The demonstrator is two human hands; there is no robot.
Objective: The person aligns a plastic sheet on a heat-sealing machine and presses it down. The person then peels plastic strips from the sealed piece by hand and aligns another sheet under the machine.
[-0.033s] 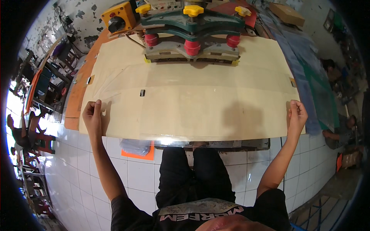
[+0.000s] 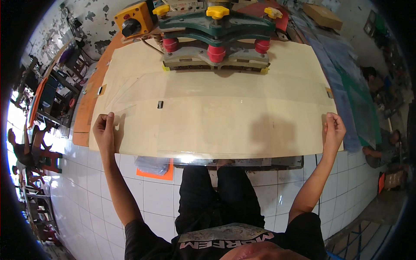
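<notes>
My left hand point(image 2: 104, 127) is closed in a pinch, thumb against bent fingers, over the left end of a wide cream board point(image 2: 216, 125). At the board's right end, my right hand point(image 2: 334, 128) makes a similar pinch. What either pinch holds, if anything, cannot be made out. A clear plastic sheet point(image 2: 203, 161) lies over the board, with its shiny near edge hanging past the front. Faint creases or edges of clear film show close to my left hand. Across the far side stands a green press head point(image 2: 216, 29) with red cushions and yellow knobs.
A small black piece point(image 2: 160, 104) rests on the board, left of centre. The yellow control box point(image 2: 133, 21) stands at the far left. Bluish plastic sheets point(image 2: 342, 91) lie along the right. Below the front edge is a bagged bundle point(image 2: 151, 165) on something orange. Other people sit nearby.
</notes>
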